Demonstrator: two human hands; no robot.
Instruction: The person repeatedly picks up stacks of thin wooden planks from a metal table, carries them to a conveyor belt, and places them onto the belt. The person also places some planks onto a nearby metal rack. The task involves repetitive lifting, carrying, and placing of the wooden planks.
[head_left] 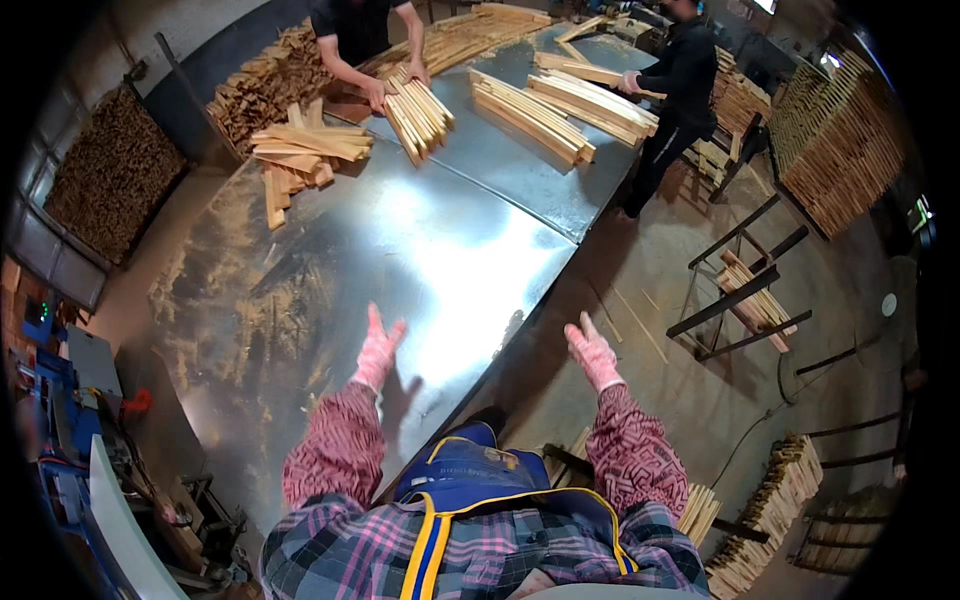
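Note:
My left hand (378, 347), in a pink and white glove, is held above the shiny metal table (340, 250) with thumb and fingers apart and nothing in it. Beyond the table's right edge, over the floor, my right hand (593, 352) wears a matching glove. Its thumb and fingers are spread, and it too is without anything. Farther up the table, a co-worker's bare hands grip a bundle of wooden slats (418, 115). A loose heap of short boards (305, 150) lies to the left of that bundle.
Two bundles of slats (530, 115) rest on the table's far right part. There another person (685, 80) in dark clothes handles a board. A metal rack (740, 290) holding slats stands at right. Stacked wood (115, 170) is at far left; machinery (85, 400) stands lower left.

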